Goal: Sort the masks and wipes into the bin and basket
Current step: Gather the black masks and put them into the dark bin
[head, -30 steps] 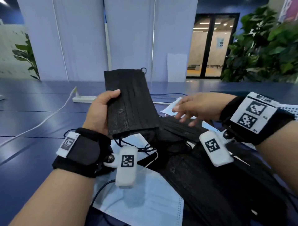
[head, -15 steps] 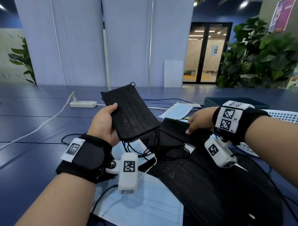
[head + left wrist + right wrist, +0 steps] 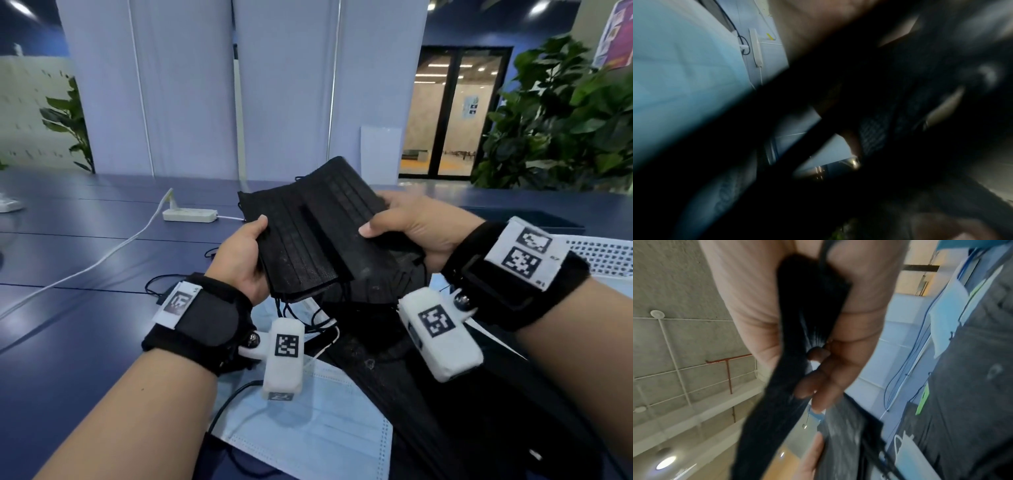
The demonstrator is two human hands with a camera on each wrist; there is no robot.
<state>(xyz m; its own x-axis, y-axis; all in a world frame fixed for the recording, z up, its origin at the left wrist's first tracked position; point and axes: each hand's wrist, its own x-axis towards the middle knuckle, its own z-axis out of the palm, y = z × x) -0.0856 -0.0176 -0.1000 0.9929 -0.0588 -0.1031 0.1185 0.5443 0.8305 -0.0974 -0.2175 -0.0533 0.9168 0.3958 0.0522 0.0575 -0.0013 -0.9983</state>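
My left hand (image 3: 248,253) grips a stack of black masks (image 3: 294,253) above the table, thumb on top. My right hand (image 3: 407,228) pinches another black mask (image 3: 346,209) and lays it over the stack's right side. In the right wrist view that black mask (image 3: 797,331) runs between thumb and fingers. The left wrist view is dark and blurred, showing black mask fabric (image 3: 871,134). A light blue mask (image 3: 308,431) lies flat on the table below my wrists. More black masks (image 3: 428,394) are piled under my right wrist. The white basket (image 3: 603,255) stands at the right, the dark bin (image 3: 548,221) behind it.
A white power strip (image 3: 190,215) with a white cable (image 3: 85,267) lies on the blue table (image 3: 68,308) at the left. Black wrist-camera cables trail near my left wrist. Green plants (image 3: 565,130) stand at the right behind the table.
My right hand picked a black mask off the pile and brought it up onto the stack in my left hand. The left hand tilted the stack toward the right.
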